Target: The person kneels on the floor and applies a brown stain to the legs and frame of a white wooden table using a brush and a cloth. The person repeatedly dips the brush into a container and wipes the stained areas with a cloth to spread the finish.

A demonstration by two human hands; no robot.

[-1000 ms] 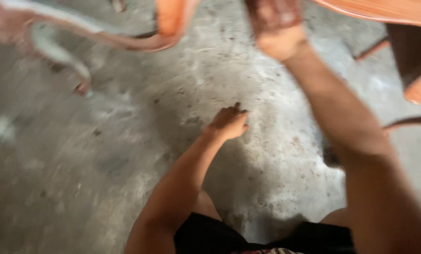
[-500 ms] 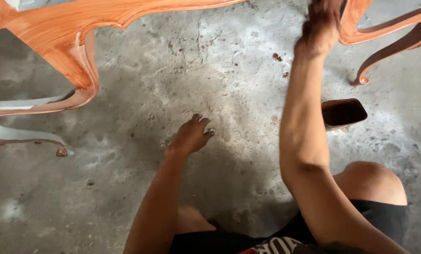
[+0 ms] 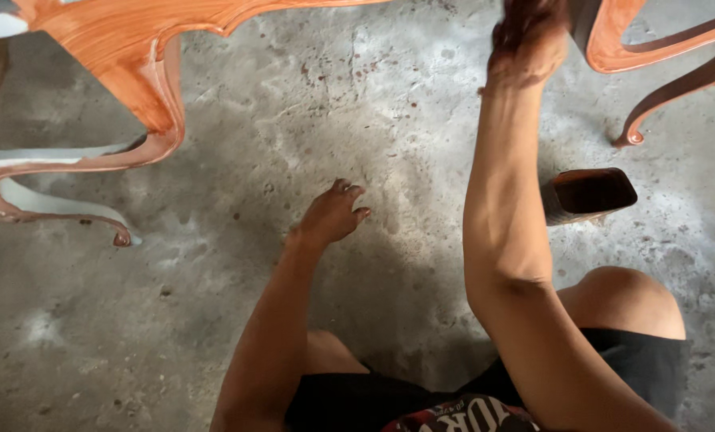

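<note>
Stained reddish-brown, the right hand (image 3: pixel 527 50) is raised at one o'clock against a glossy orange curved chair leg (image 3: pixel 605 40); its fingers are blurred, so I cannot tell whether they grip it. The left hand (image 3: pixel 331 214), near centre, rests on rough grey concrete floor (image 3: pixel 93 336), fingers loosely curled and slightly spread, holding nothing. A dark lacquered wooden block (image 3: pixel 588 192) lies at three o'clock. Carved, scrolled orange-and-white furniture (image 3: pixel 117 56) fills ten o'clock. Since half a second ago, both hands and the furniture have barely shifted.
</note>
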